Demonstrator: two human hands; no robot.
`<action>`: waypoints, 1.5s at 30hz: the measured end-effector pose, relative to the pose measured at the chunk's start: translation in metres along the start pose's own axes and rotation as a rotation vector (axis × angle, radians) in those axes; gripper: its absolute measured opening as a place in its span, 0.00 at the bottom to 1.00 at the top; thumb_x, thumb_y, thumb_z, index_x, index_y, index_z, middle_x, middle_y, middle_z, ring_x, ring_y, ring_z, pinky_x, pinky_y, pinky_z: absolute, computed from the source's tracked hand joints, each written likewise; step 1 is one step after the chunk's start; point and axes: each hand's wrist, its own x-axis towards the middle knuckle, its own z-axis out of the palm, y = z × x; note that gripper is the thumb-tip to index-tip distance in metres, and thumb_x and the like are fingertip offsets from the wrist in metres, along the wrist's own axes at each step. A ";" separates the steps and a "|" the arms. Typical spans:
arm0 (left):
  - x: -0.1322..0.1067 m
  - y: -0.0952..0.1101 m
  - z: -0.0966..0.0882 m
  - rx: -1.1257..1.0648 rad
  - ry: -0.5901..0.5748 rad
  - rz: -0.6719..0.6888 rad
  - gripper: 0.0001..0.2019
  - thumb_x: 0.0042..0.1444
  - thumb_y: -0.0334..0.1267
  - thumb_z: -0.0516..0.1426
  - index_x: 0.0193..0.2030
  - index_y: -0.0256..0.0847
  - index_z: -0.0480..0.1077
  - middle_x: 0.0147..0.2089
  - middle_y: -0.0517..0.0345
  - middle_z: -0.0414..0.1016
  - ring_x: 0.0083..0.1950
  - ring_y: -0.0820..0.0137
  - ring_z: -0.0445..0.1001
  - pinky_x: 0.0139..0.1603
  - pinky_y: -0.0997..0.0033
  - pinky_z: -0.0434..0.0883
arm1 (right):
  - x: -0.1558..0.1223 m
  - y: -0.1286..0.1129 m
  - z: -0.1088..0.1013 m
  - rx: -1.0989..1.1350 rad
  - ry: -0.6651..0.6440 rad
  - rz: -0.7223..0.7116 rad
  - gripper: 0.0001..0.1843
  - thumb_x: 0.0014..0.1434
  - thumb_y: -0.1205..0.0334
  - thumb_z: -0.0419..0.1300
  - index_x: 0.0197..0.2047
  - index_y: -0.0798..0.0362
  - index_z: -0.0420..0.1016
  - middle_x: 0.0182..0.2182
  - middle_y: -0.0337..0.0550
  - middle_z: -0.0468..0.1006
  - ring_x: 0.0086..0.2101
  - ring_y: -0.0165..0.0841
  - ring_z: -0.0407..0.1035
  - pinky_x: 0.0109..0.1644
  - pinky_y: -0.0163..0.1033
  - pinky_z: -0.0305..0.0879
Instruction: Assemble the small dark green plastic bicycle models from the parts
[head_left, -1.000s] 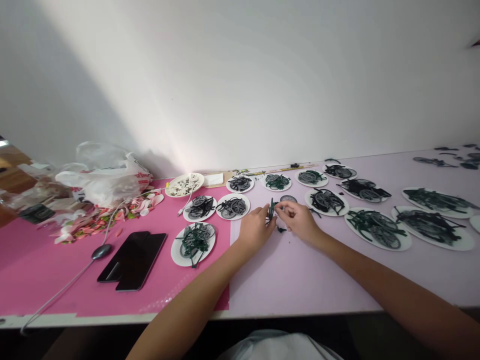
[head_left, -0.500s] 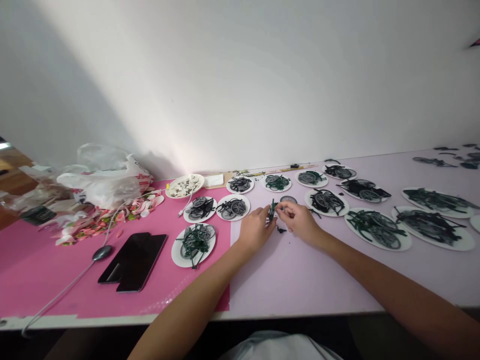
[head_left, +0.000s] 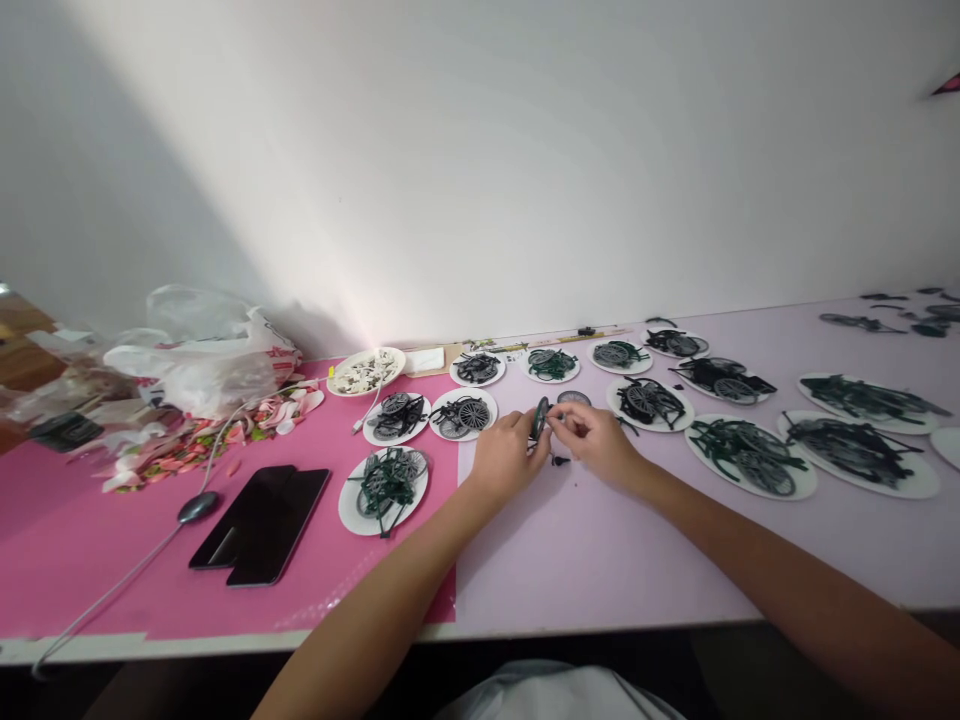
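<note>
Near the middle of the table, my left hand [head_left: 510, 450] is closed on a small dark green part with a round wheel [head_left: 540, 418], held on edge. My right hand [head_left: 589, 436] pinches at the right side of this same piece; its thumb and forefinger meet there, and whatever small bit lies between them is too small to make out. A loose grey spoked wheel [head_left: 574, 398] lies just behind my right fingers. Beneath my hands a small black piece [head_left: 560, 461] rests on the table.
White plates of black and green bicycle-like parts, such as this plate [head_left: 345, 508], stand on both sides. Two dark phones or tablets [head_left: 262, 525], a corded grey puck [head_left: 198, 507], a plastic bag [head_left: 202, 355] and pink petals [head_left: 180, 455] lie left. A white wall rises behind.
The green piece between my hands has turned, so its round wheel now faces more toward me. My hands stay close together; the whole view has shifted slightly.
</note>
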 end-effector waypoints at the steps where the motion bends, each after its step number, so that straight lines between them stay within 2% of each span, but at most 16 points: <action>1: 0.000 0.001 0.000 -0.003 -0.008 -0.004 0.16 0.72 0.44 0.48 0.57 0.40 0.70 0.39 0.51 0.79 0.42 0.63 0.79 0.40 0.69 0.73 | 0.000 0.002 -0.001 -0.084 0.012 -0.076 0.12 0.65 0.50 0.60 0.41 0.50 0.77 0.17 0.32 0.64 0.19 0.30 0.61 0.26 0.36 0.60; 5: 0.001 0.002 0.001 0.010 -0.039 0.004 0.19 0.73 0.43 0.46 0.63 0.38 0.66 0.41 0.49 0.79 0.43 0.63 0.80 0.41 0.69 0.73 | 0.003 0.011 -0.005 -0.309 0.022 -0.251 0.09 0.65 0.56 0.59 0.40 0.48 0.79 0.19 0.34 0.68 0.20 0.30 0.62 0.29 0.36 0.61; 11: 0.001 0.004 -0.001 -0.076 -0.080 -0.062 0.15 0.72 0.42 0.47 0.57 0.41 0.70 0.41 0.51 0.81 0.40 0.65 0.80 0.39 0.71 0.71 | 0.004 0.012 -0.004 -0.452 0.068 -0.326 0.09 0.65 0.58 0.58 0.40 0.48 0.80 0.19 0.36 0.73 0.20 0.30 0.65 0.29 0.35 0.60; 16: 0.001 0.007 -0.008 -0.151 -0.120 -0.122 0.16 0.72 0.41 0.46 0.58 0.42 0.70 0.37 0.53 0.82 0.36 0.64 0.81 0.37 0.71 0.70 | 0.006 0.009 -0.005 -0.570 0.073 -0.416 0.11 0.67 0.60 0.57 0.39 0.49 0.82 0.20 0.38 0.76 0.21 0.31 0.68 0.31 0.36 0.61; 21: 0.002 0.009 -0.013 -0.202 -0.132 -0.145 0.16 0.72 0.41 0.47 0.55 0.42 0.73 0.36 0.54 0.82 0.34 0.64 0.80 0.35 0.71 0.68 | 0.005 0.008 -0.004 -0.624 0.070 -0.421 0.11 0.66 0.61 0.58 0.40 0.50 0.82 0.20 0.39 0.77 0.21 0.31 0.68 0.30 0.36 0.61; 28: 0.003 0.008 -0.008 -0.229 -0.118 -0.149 0.16 0.72 0.40 0.47 0.51 0.42 0.75 0.33 0.55 0.82 0.33 0.65 0.79 0.31 0.72 0.63 | 0.003 0.008 -0.001 -0.661 0.112 -0.462 0.10 0.66 0.63 0.58 0.39 0.51 0.83 0.20 0.39 0.78 0.22 0.30 0.69 0.30 0.35 0.60; 38: 0.001 0.006 -0.002 -0.267 -0.090 -0.162 0.17 0.72 0.42 0.46 0.51 0.42 0.75 0.32 0.56 0.81 0.30 0.67 0.77 0.30 0.73 0.59 | 0.005 0.004 0.000 -0.692 0.269 -0.720 0.07 0.65 0.69 0.60 0.36 0.53 0.80 0.20 0.34 0.78 0.19 0.25 0.67 0.27 0.33 0.59; 42: 0.000 0.007 -0.001 -0.255 -0.080 -0.167 0.17 0.72 0.42 0.46 0.51 0.42 0.75 0.32 0.55 0.81 0.31 0.66 0.78 0.31 0.73 0.60 | 0.005 0.001 0.001 -0.696 0.299 -0.720 0.06 0.64 0.69 0.61 0.36 0.53 0.80 0.19 0.33 0.77 0.19 0.25 0.68 0.26 0.34 0.59; 45: 0.000 0.010 -0.002 -0.229 -0.090 -0.179 0.17 0.72 0.41 0.46 0.55 0.42 0.74 0.33 0.54 0.82 0.32 0.65 0.79 0.31 0.73 0.61 | 0.003 0.003 0.005 -0.637 0.306 -0.670 0.06 0.64 0.68 0.61 0.37 0.53 0.80 0.18 0.32 0.75 0.18 0.26 0.66 0.26 0.33 0.59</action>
